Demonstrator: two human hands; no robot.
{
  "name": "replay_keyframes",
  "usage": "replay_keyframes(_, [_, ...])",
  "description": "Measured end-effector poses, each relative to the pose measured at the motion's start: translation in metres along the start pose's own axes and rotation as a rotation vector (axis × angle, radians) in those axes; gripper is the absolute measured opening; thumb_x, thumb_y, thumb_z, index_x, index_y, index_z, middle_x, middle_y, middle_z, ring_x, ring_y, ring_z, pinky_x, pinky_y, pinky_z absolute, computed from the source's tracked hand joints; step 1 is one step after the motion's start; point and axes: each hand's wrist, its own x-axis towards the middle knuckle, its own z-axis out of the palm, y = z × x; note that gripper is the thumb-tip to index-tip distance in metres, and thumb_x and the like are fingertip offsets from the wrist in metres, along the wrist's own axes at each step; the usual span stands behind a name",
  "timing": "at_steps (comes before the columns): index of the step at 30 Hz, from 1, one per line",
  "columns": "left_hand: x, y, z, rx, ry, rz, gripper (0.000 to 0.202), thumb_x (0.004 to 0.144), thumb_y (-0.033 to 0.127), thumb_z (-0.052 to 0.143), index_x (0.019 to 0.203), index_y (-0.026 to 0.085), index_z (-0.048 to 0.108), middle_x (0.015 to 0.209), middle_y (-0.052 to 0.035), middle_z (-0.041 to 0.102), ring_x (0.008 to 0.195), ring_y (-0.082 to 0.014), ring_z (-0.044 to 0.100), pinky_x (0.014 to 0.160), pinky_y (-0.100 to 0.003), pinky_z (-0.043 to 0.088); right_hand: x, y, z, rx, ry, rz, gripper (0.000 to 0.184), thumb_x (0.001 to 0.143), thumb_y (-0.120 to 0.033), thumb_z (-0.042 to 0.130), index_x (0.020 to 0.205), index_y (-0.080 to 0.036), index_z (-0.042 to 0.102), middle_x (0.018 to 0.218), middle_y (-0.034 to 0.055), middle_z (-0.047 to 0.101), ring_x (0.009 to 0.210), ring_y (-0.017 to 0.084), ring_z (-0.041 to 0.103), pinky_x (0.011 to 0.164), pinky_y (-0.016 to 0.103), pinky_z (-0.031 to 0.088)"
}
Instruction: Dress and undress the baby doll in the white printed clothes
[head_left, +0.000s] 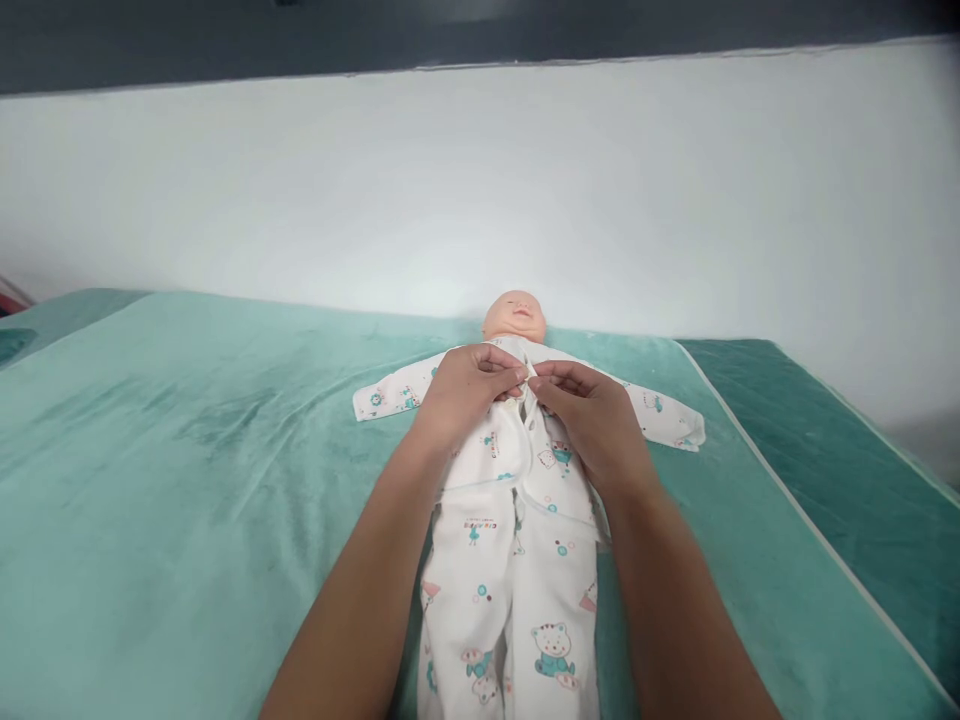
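A baby doll lies on its back with its head away from me, dressed in a white printed jacket and matching trousers. The jacket's sleeves spread out to both sides. At the upper chest, my left hand pinches one front edge of the jacket between thumb and fingers. Close beside it, my right hand pinches the opposite edge, the fingertips of both hands nearly meeting. Below them the two front edges hang slightly apart. Whatever fastener lies between my fingertips is too small to make out.
A light green blanket with some wrinkles covers the surface under the doll. Darker green cloth shows past a pale edging strip on the right. A white wall rises just behind the doll's head.
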Motion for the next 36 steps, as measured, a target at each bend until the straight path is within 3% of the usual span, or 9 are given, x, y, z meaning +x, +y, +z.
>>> replay_keyframes(6, [0.001,-0.004,-0.001,-0.01,-0.047,0.048,0.013,0.076,0.026,0.069,0.076,0.015,0.062,0.071,-0.0031,0.067,0.068,-0.0127,0.063,0.067,-0.026,0.047,-0.006,-0.003,0.002,-0.105,-0.009,0.047,0.033,0.073,-0.041,0.072,0.098,-0.021,0.067,0.077,-0.0007,0.066,0.054,0.01,0.049,0.043,0.022,0.036])
replay_keyframes(15, [-0.004,-0.002,0.0,0.191,-0.038,0.084,0.016,0.079,0.033,0.064,0.088,0.019,0.062,0.071,0.0005,0.061,0.065,-0.0121,0.058,0.061,-0.025,0.043,-0.01,-0.008,0.01,-0.384,0.016,-0.133,0.025,0.078,-0.026,0.06,0.103,-0.024,0.06,0.076,-0.0009,0.069,0.069,0.016,0.063,0.061,0.028,0.046])
replay_keyframes(22, [-0.001,-0.005,-0.002,0.144,-0.037,0.057,0.017,0.079,0.027,0.062,0.094,0.02,0.063,0.069,0.0013,0.058,0.063,-0.0123,0.057,0.06,-0.024,0.044,-0.014,-0.014,0.011,-0.435,-0.022,-0.135,0.031,0.08,-0.025,0.058,0.112,-0.024,0.056,0.077,-0.0019,0.069,0.072,0.016,0.064,0.064,0.029,0.047])
replay_keyframes(28, [-0.001,-0.003,-0.006,0.017,-0.104,0.025,0.017,0.078,0.023,0.066,0.093,0.018,0.061,0.064,0.0024,0.057,0.062,-0.0111,0.057,0.064,-0.025,0.044,-0.016,-0.02,0.012,-0.472,-0.037,-0.066,0.036,0.08,-0.028,0.06,0.115,-0.023,0.054,0.08,-0.0009,0.069,0.073,0.017,0.064,0.062,0.029,0.047])
replay_keyframes(36, [-0.004,0.002,-0.01,0.13,-0.147,-0.025,0.016,0.078,0.022,0.064,0.094,0.018,0.059,0.068,0.0,0.062,0.063,-0.0118,0.058,0.064,-0.027,0.046,-0.02,-0.024,0.012,-0.638,-0.026,-0.044,0.037,0.08,-0.031,0.062,0.113,-0.02,0.051,0.085,0.0007,0.066,0.078,0.018,0.062,0.065,0.03,0.045])
